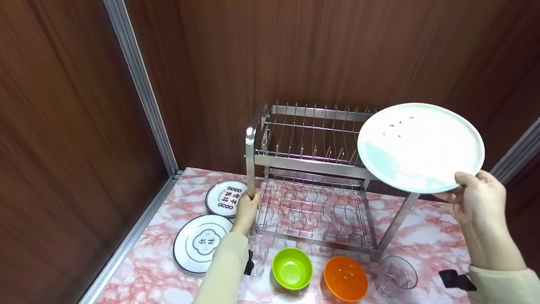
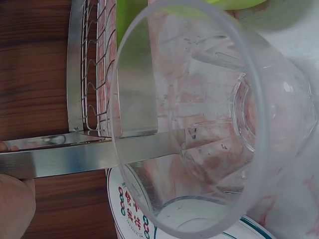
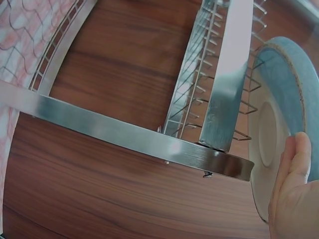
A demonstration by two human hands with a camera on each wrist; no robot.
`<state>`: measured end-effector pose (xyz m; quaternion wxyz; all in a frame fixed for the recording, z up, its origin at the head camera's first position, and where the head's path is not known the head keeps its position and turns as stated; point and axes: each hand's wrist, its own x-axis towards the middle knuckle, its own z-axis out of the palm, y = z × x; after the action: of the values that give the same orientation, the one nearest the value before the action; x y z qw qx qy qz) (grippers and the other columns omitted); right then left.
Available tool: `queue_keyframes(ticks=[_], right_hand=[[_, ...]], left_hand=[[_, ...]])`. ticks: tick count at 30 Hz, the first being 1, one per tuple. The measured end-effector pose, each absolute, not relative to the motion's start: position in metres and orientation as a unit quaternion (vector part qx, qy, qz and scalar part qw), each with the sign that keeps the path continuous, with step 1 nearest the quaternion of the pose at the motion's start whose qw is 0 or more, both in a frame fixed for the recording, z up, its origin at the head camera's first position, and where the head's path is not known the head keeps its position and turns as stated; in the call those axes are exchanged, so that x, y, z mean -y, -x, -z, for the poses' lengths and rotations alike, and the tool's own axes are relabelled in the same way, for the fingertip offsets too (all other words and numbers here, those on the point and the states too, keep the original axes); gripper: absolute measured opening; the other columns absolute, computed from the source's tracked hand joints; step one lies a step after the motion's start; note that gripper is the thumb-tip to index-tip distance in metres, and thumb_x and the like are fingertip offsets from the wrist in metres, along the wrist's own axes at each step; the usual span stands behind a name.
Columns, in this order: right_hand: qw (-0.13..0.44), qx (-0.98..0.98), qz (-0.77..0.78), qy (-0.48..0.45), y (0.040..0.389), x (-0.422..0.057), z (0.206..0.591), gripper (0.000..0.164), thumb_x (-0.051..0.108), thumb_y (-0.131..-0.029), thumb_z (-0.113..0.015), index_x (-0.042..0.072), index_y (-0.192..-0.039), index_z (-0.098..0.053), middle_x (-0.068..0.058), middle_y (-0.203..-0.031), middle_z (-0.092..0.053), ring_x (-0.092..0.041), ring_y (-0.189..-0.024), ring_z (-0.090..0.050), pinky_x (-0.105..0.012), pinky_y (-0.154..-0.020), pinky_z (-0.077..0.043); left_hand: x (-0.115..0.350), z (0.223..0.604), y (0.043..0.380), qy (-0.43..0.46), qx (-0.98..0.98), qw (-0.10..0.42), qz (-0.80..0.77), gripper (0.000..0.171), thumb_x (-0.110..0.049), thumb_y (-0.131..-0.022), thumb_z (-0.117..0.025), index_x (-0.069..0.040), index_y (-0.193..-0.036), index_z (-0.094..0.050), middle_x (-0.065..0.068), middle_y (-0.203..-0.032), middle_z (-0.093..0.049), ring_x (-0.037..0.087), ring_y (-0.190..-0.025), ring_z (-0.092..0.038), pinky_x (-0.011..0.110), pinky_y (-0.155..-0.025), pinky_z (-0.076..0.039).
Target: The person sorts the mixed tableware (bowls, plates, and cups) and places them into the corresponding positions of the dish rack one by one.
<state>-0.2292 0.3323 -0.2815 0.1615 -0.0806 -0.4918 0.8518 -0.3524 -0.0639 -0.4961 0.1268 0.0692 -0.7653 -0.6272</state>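
My right hand (image 1: pixel 483 198) pinches the lower right rim of a large pale plate (image 1: pixel 422 147), thumb on the face and fingers behind. In the head view the plate overlaps the right end of the top tier of a metal dish rack (image 1: pixel 312 160). The right wrist view shows the plate's blue and cream underside (image 3: pixel 266 129) beside the wire prongs, with the right fingers (image 3: pixel 294 159) flat along it. My left hand (image 1: pixel 248 209) grips the rack's left upright post (image 1: pixel 250 169); only part of that hand (image 2: pixel 15 204) shows at the left wrist view's edge.
Two white plates with printed characters, a smaller one (image 1: pixel 221 198) and a larger one (image 1: pixel 190 245), lie left of the rack. In front stand a clear cup (image 2: pixel 199 119), a green bowl (image 1: pixel 292 269), an orange bowl (image 1: pixel 346 278) and another clear cup (image 1: pixel 396 276). Wood panels (image 1: pixel 316 50) enclose the marbled table.
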Motion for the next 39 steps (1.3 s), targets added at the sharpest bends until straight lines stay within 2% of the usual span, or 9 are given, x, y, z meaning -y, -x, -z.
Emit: queue_keyframes(ticks=[3, 11, 17, 22, 29, 39], right_hand=[[0.165, 0.476, -0.861, 0.074, 0.235, -0.332, 0.277, 0.005, -0.006, -0.081, -0.050, -0.001, -0.080, -0.051, -0.009, -0.062, -0.058, -0.020, -0.045, -0.059, -0.036, -0.046, -0.050], [0.169, 0.476, -0.862, 0.054, 0.248, -0.330, 0.265, 0.009, -0.008, -0.082, -0.045, -0.001, -0.083, -0.050, -0.008, -0.068, -0.059, -0.023, -0.054, -0.064, -0.039, -0.047, -0.050], [0.170, 0.493, -0.849, 0.086, 0.257, -0.328, 0.254, 0.007, -0.006, -0.082, -0.044, 0.000, -0.081, -0.048, -0.006, -0.070, -0.056, -0.020, -0.052, -0.062, -0.037, -0.047, -0.050], [0.184, 0.498, -0.841, 0.105, 0.267, -0.326, 0.247, 0.011, -0.009, -0.080, -0.041, 0.001, -0.082, -0.047, -0.005, -0.074, -0.054, -0.018, -0.055, -0.062, -0.038, -0.049, -0.051], [0.228, 0.521, -0.811, 0.134, 0.279, -0.323, 0.242, 0.013, -0.012, -0.074, -0.037, 0.000, -0.074, -0.042, -0.006, -0.080, -0.046, -0.018, -0.050, -0.059, -0.038, -0.040, -0.048], [0.246, 0.543, -0.784, 0.173, 0.286, -0.315, 0.235, 0.017, -0.009, -0.076, -0.032, 0.003, -0.085, -0.040, -0.004, -0.080, -0.049, -0.015, -0.051, -0.061, -0.034, -0.042, -0.049]], left_hand=[[0.065, 0.496, 0.352, -0.070, 0.765, 0.123, 0.628, 0.023, -0.026, -0.084, -0.055, -0.014, -0.067, -0.043, -0.006, -0.052, -0.038, 0.008, -0.049, -0.036, 0.022, -0.048, -0.032], [0.067, 0.496, 0.353, -0.077, 0.767, 0.131, 0.623, 0.025, -0.026, -0.083, -0.055, -0.014, -0.065, -0.042, -0.006, -0.051, -0.038, 0.010, -0.050, -0.036, 0.023, -0.048, -0.031], [0.066, 0.497, 0.354, -0.075, 0.766, 0.129, 0.625, 0.027, -0.027, -0.083, -0.055, -0.015, -0.064, -0.040, -0.006, -0.052, -0.036, 0.009, -0.050, -0.035, 0.022, -0.048, -0.031], [0.066, 0.498, 0.354, -0.078, 0.755, 0.127, 0.638, 0.026, -0.027, -0.083, -0.056, -0.015, -0.065, -0.041, -0.006, -0.052, -0.036, 0.009, -0.050, -0.035, 0.022, -0.048, -0.031], [0.066, 0.501, 0.354, -0.074, 0.762, 0.127, 0.631, 0.024, -0.026, -0.083, -0.055, -0.014, -0.066, -0.042, -0.006, -0.052, -0.036, 0.009, -0.050, -0.036, 0.022, -0.048, -0.032], [0.066, 0.501, 0.356, -0.065, 0.769, 0.125, 0.624, 0.028, -0.029, -0.083, -0.055, -0.016, -0.063, -0.040, -0.007, -0.051, -0.038, 0.009, -0.049, -0.035, 0.022, -0.047, -0.030]])
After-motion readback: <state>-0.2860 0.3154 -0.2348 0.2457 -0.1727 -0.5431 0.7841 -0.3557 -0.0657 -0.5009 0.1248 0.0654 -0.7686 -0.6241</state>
